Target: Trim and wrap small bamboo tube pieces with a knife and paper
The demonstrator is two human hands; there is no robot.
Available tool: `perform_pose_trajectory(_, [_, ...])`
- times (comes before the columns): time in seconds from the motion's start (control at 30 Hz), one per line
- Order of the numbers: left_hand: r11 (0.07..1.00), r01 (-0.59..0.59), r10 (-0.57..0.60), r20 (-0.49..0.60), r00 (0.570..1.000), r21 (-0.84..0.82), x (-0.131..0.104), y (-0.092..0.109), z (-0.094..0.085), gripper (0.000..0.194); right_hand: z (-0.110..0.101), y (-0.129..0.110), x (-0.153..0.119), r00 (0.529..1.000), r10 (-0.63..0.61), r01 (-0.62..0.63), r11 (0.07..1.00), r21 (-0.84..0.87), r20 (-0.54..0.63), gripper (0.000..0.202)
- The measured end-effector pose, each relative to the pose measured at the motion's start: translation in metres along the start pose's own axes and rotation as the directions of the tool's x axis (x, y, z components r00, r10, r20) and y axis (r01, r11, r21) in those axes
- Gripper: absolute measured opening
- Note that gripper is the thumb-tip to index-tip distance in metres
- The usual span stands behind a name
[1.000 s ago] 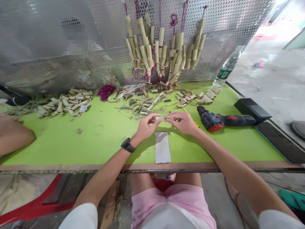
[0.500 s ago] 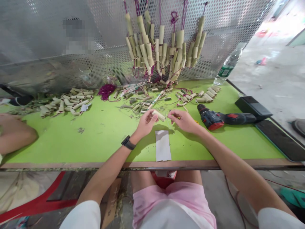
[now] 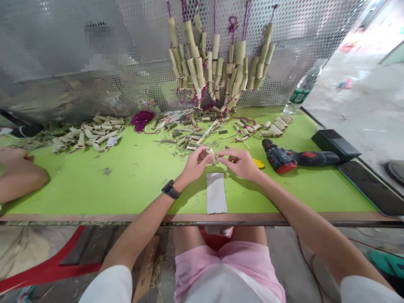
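My left hand [image 3: 196, 163], with a black watch on its wrist, is closed around a short bamboo tube [image 3: 212, 155] above the green table. The tube is tilted, its upper end showing above the thumb. Bent fingers of my right hand [image 3: 238, 162] come close to the tube's right side; whether they touch it, and what they hold, is hard to see. A yellow piece [image 3: 259, 163] shows from behind the right hand, and I cannot tell whether it is held or lies on the table. Below both hands lies a white paper slip [image 3: 216, 193].
Bamboo offcuts [image 3: 189, 136] lie beyond my hands, with purple cord [image 3: 142, 121] and a pile of bamboo tubes [image 3: 91, 134] leftward. A cordless drill [image 3: 284, 158], phone [image 3: 370, 185] and bottle [image 3: 298, 96] are right. Bamboo strings [image 3: 217, 63] hang behind. Another person's arm [image 3: 22, 179] rests left.
The bamboo tube has turned from lying nearly level to a steeper tilt in my left hand. My right hand has moved slightly left, closer to it. More of the yellow piece shows.
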State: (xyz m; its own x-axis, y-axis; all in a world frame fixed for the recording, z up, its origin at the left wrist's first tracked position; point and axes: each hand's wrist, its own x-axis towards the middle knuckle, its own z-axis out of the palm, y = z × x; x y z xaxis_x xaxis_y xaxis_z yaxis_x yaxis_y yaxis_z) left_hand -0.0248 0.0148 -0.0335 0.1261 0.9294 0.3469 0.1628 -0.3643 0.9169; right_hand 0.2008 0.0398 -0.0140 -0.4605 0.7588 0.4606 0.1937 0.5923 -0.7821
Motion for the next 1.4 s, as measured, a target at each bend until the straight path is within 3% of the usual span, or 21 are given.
perform_pose_trajectory(0.27, [0.992,-0.036,0.032,0.034,0.999,0.119,-0.002,0.003,0.001,0.057,0.005,0.000,-0.001,0.999,0.039,-0.038,0.999,0.015,-0.027,0.034])
perform_pose_trajectory(0.57, [0.965,-0.084,0.076,0.039,0.996,0.250,-0.006,0.009,0.001,0.047,0.002,-0.006,0.000,0.995,0.059,-0.057,0.998,-0.028,0.079,0.032])
perform_pose_trajectory(0.73, [0.987,-0.058,0.059,-0.003,0.998,0.153,-0.008,0.010,0.003,0.044,0.003,-0.003,-0.001,0.986,0.138,-0.136,0.990,-0.025,0.090,0.035])
perform_pose_trajectory(1.0, [0.995,-0.028,0.036,-0.080,0.996,0.099,-0.007,0.003,0.004,0.047,0.001,0.000,-0.001,0.978,0.162,-0.152,0.985,-0.082,0.129,0.039])
perform_pose_trajectory(1.2, [0.948,-0.141,0.183,-0.124,0.975,0.286,-0.006,0.010,-0.001,0.045,-0.001,0.004,-0.001,0.983,0.156,-0.146,0.983,-0.107,0.093,0.044])
perform_pose_trajectory(1.4, [0.884,-0.162,0.238,-0.124,0.963,0.439,-0.006,0.007,-0.003,0.047,0.000,0.004,0.000,0.987,0.151,-0.146,0.987,-0.073,0.064,0.043])
